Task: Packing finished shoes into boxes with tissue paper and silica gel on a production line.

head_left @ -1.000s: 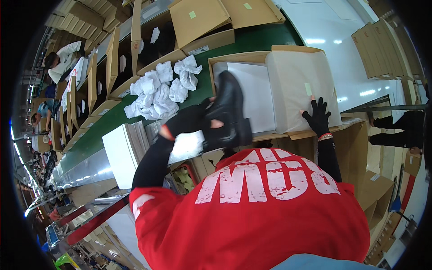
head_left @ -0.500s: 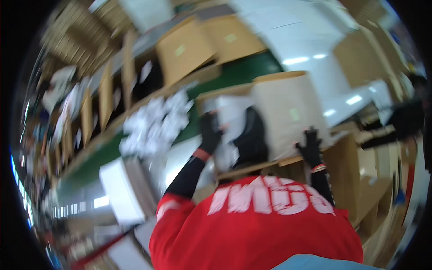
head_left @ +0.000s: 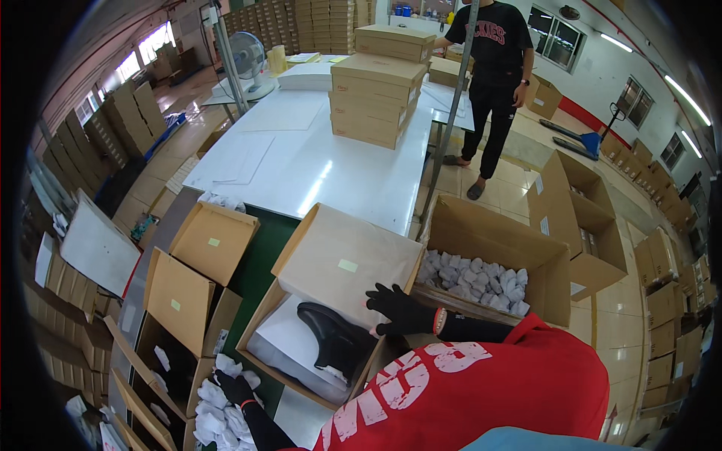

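Note:
A black boot (head_left: 331, 346) lies on white paper inside a cardboard shoe box (head_left: 289, 385), whose lid (head_left: 316, 237) is tipped back and lined with pale paper. Over the box's right edge, next to the lid, my right hand (head_left: 398, 310) is open with its fingers spread; it wears a black glove with bare fingertips. To the left of the box my gloved left hand (head_left: 235, 387) is among crumpled white paper wads (head_left: 214, 413). Its fingers look closed on one wad, though they are partly hidden.
Several open boxes (head_left: 177, 304) line the left side. A big carton (head_left: 492, 225) of paper wads stands at right. Beyond is a white table (head_left: 278, 161) with stacked shoe boxes (head_left: 368, 98); a person (head_left: 492, 75) stands behind it. A metal post (head_left: 451, 113) rises at the table's right.
My left hand has gone from inside the shoe box to the paper wads at its left. The right hand stays spread near the lid. The view has swung, now showing the table and room beyond.

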Available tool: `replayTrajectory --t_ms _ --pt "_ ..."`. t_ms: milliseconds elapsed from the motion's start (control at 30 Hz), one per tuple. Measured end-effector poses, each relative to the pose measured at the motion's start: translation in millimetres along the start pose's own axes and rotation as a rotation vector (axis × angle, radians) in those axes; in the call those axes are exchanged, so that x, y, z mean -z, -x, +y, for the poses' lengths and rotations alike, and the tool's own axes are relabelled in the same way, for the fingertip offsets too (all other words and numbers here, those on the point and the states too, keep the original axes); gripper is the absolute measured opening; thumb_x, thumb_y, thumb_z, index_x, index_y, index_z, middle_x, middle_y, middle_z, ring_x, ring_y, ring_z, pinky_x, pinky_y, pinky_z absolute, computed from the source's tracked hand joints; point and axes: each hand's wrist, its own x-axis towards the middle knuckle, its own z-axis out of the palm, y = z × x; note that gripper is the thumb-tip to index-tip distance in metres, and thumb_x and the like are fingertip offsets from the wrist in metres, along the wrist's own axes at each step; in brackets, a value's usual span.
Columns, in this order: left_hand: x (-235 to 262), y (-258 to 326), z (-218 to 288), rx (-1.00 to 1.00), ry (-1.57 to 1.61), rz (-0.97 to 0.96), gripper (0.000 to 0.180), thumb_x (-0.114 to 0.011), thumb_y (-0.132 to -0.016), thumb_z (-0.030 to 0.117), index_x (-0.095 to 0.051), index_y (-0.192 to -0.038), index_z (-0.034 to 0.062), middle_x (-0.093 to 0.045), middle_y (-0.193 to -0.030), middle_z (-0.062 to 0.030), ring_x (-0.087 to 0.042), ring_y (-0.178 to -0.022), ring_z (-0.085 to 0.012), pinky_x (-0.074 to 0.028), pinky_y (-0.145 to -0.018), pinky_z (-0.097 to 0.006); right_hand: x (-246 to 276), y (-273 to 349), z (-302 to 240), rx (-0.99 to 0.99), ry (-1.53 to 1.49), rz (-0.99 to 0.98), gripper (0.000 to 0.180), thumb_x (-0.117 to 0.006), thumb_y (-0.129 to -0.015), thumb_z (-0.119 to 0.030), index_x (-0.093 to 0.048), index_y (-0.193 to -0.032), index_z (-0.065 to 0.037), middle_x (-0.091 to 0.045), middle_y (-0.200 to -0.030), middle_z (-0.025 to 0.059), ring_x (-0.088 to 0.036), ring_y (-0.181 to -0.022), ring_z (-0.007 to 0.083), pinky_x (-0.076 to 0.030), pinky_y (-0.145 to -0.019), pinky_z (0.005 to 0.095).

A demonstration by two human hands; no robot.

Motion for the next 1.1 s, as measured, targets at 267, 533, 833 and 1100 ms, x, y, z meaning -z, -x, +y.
replayTrajectory --t_ms 267,533,833,1100 --pt "95 23 131 -0.084 1.367 -0.009 0.070 -0.064 -0.084 0.025 -0.032 -0.142 0.0020 -0.047 -0.131 -0.0190 -0.054 -0.115 -0.0307 -0.049 -0.091 -0.042 1 -4 -38 -0.073 -0.709 -0.389 0.079 -0.064 -0.085 -0.050 -0.036 -0.142 -0.003 -0.043 -0.141 0.0202 -0.041 -0.131 0.0295 -0.033 -0.107 0.0347" --pt "138 108 282 -0.185 1.256 -0.374 0.024 -0.056 -0.088 0.017 -0.060 -0.108 0.0025 -0.056 -0.117 -0.0109 -0.054 -0.109 -0.0241 -0.042 -0.091 -0.035 -102 -59 -43 0.122 -1.843 -0.671 0.072 -0.069 -0.084 -0.044 -0.039 -0.135 -0.003 -0.046 -0.130 0.0135 -0.048 -0.119 0.0245 -0.045 -0.093 0.0323" --pt "166 123 297 -0.824 0.439 -0.251 0.068 -0.081 -0.056 0.019 -0.057 -0.118 0.0062 -0.047 -0.125 -0.0192 -0.043 -0.116 -0.0389 -0.035 -0.096 -0.050 -14 -29 -74 -0.216 -1.761 -0.340 0.050 -0.049 -0.095 -0.048 -0.053 -0.117 -0.004 -0.063 -0.098 0.0134 -0.064 -0.074 0.0224 -0.053 -0.064 0.0327" --pt "142 133 309 -0.540 0.789 -0.204 0.045 -0.075 -0.077 0.020 -0.056 -0.112 -0.0004 -0.057 -0.099 -0.0120 -0.056 -0.092 -0.0274 -0.043 -0.084 -0.034 -38 -39 -74 -0.101 -1.763 -0.301 0.041 -0.055 -0.093 -0.038 -0.052 -0.114 -0.003 -0.061 -0.091 0.0135 -0.062 -0.068 0.0178 -0.051 -0.059 0.0262"
